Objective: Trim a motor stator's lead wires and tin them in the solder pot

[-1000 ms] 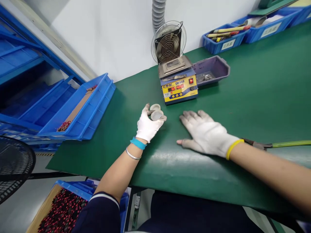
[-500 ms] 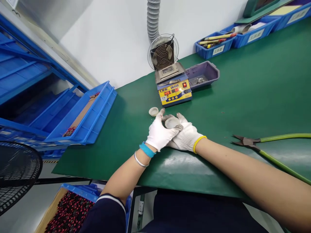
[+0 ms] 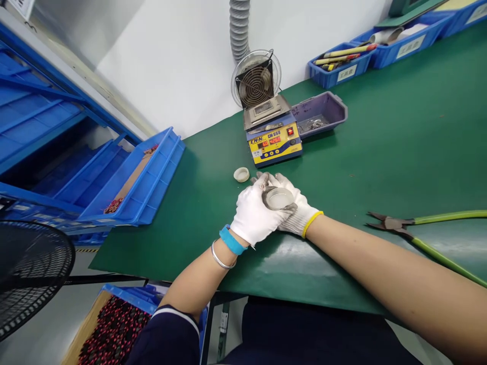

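Observation:
My left hand point(image 3: 254, 213), in a white glove with greyed fingertips, is closed around a shallow round translucent dish point(image 3: 280, 198). The dish is tilted so that its inside faces me. Behind and beneath it lies my right hand point(image 3: 300, 205), in a white knitted glove with a yellow cuff. Its visible fingers are stretched out; the palm is hidden by the dish and my left hand. On the table, just past my left fingertips, sits a small round whitish cap point(image 3: 241, 175).
A yellow-blue CM 558 heating unit point(image 3: 276, 147) with a fan stands ahead, a purple bin point(image 3: 335, 114) beside it. Green-handled cutters point(image 3: 395, 223) lie right. Blue tool trays point(image 3: 340, 76) line the back; a blue crate point(image 3: 152, 177) is left. A black fan point(image 3: 34, 274) stands lower left.
My left hand and the dish have moved slightly right and toward me, and the dish now tips more to my view. The unit's display digits differ.

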`<state>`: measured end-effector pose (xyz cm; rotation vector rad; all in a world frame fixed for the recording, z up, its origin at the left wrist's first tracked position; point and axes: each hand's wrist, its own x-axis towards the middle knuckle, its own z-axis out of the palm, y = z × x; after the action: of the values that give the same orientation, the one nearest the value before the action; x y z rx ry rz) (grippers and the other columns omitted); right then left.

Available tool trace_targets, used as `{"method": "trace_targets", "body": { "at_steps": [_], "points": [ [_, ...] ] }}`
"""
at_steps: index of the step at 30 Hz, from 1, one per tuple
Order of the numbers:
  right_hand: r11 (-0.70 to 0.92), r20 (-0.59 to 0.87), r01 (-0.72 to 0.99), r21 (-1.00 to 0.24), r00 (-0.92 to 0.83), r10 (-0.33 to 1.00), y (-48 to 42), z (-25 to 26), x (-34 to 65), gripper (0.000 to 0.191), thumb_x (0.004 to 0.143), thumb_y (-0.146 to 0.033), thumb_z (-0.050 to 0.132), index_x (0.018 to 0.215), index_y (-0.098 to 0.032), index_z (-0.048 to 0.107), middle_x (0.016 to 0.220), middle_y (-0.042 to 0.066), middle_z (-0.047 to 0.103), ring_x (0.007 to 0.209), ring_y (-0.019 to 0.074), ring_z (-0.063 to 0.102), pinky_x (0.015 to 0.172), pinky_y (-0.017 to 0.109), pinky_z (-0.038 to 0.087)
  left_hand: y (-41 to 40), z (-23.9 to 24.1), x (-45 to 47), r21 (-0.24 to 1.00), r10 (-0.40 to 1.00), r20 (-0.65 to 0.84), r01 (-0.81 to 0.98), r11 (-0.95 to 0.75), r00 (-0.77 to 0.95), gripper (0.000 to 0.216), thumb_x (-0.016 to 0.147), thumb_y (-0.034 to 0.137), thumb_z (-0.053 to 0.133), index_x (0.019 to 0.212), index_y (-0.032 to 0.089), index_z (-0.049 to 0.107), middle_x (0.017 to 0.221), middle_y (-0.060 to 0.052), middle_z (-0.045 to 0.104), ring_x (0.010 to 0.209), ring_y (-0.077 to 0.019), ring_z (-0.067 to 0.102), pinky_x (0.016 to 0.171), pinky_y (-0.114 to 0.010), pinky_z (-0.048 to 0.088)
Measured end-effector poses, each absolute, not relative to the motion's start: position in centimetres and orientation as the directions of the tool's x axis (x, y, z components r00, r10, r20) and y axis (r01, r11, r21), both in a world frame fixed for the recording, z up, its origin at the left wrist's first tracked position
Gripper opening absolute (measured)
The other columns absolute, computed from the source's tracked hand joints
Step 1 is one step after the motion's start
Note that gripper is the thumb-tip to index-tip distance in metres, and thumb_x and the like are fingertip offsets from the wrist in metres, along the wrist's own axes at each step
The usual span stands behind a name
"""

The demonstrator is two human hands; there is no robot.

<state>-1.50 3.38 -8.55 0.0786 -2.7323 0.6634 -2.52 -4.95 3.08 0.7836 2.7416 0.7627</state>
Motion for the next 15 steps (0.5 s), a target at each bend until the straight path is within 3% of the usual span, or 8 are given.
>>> {"method": "trace_targets", "body": {
  "at_steps": [7, 12, 15],
  "points": [
    [0.927, 0.341, -0.021, -0.374, -0.933, 0.116, 5.6, -7.5, -1.7, 0.058, 0.096, -0.03, 0.035, 0.147, -0.002, 0.038, 0.148, 0.021, 0.036, 0.134, 0.0334, 0.039, 0.111, 0.051, 0.033, -6.0, 2.7, -2.9, 0.565, 0.586, 0.057, 0.51, 0.649, -0.808, 0.073, 0.064, 0.04, 0.08, 0.129, 0.017, 0.056, 0.117, -0.008, 0.068, 0.111, -0.0261, 0.064, 0.104, -0.038, 0.051],
    [0.941, 0.373, -0.043, -0.337, -0.924, 0.091, 5.3, -7.8, -1.5, 0.059, 0.095, -0.035, 0.038, 0.144, -0.002, 0.041, 0.148, 0.023, 0.036, 0.133, 0.0343, 0.039, 0.11, 0.051, 0.034, -6.1, 2.4, -3.1, 0.561, 0.596, 0.099, 0.539, 0.628, -0.797, 0.073, 0.065, 0.042, 0.081, 0.128, 0.015, 0.057, 0.116, -0.01, 0.068, 0.11, -0.0267, 0.064, 0.104, -0.039, 0.051],
    [0.922, 0.397, -0.067, -0.38, -0.913, 0.098, 4.4, -8.3, -1.2, 0.066, 0.09, -0.037, 0.045, 0.146, -0.003, 0.038, 0.146, 0.022, 0.039, 0.131, 0.0333, 0.04, 0.111, 0.047, 0.034, -6.0, 2.2, -3.3, 0.524, 0.58, 0.118, 0.547, 0.653, -0.806, 0.08, 0.062, 0.042, 0.084, 0.131, 0.014, 0.055, 0.122, -0.011, 0.066, 0.114, -0.0285, 0.063, 0.106, -0.043, 0.05]
  ]
}}
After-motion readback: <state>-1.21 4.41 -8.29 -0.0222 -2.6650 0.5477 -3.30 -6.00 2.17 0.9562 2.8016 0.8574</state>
